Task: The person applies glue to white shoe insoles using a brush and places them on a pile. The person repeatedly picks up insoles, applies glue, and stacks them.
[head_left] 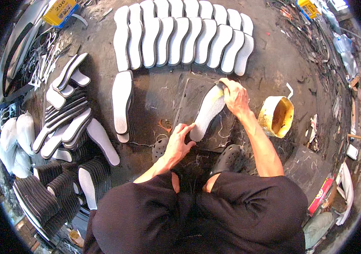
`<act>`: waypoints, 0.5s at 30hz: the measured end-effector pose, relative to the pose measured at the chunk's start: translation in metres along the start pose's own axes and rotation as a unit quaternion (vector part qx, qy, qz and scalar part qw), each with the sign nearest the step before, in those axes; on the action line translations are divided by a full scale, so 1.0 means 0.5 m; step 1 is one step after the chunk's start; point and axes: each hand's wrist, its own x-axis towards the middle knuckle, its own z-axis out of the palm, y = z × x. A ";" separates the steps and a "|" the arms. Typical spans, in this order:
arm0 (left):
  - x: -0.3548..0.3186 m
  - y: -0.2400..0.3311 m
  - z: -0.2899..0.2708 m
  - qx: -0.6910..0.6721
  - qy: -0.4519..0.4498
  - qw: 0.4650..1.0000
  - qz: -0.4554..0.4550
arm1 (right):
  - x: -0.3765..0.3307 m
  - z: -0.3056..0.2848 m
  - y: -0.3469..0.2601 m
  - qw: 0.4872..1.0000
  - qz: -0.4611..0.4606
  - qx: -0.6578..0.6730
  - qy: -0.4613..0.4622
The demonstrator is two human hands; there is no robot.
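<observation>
A white-faced shoe sole (208,113) with a dark edge lies tilted over a dark board between my feet. Yellowish, wet-looking colour covers part of its far end. My left hand (179,143) grips the near end between thumb and fingers. At the far end, the curled fingers of my right hand (236,96) press together over the sole; a dark bit shows at their tips, too small to name. To the right of that hand stands a yellowed pot (265,115) with brown residue inside.
Two rows of white-faced soles (179,41) lie across the far floor. A short overlapping stack of soles (122,95) is left of the board. Heaps of more soles (68,118) fill the left side, beside white plastic bags (9,135). Scraps litter both edges.
</observation>
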 end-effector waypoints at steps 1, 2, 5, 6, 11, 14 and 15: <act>0.000 0.001 -0.001 0.005 -0.011 1.000 -0.009 | -0.017 0.009 -0.001 1.000 0.003 0.003 0.011; 0.000 0.003 -0.002 -0.006 0.000 1.000 0.006 | -0.041 0.018 -0.007 1.000 0.027 0.003 -0.013; -0.005 -0.001 -0.008 -0.026 0.026 0.999 0.018 | -0.126 0.065 -0.070 0.995 -0.098 0.024 0.006; -0.011 -0.004 -0.010 -0.070 0.040 0.996 -0.030 | -0.162 0.077 -0.101 0.992 -0.118 0.034 -0.006; -0.019 -0.039 -0.057 -0.163 0.237 0.955 -0.072 | -0.308 0.076 -0.241 0.976 -0.144 0.087 -0.137; -0.026 -0.050 -0.072 -0.173 0.255 0.948 -0.078 | -0.321 0.014 -0.223 0.967 0.005 0.249 -0.064; -0.031 -0.049 -0.067 -0.171 0.248 0.950 -0.082 | -0.317 -0.018 -0.193 0.956 0.062 0.286 -0.012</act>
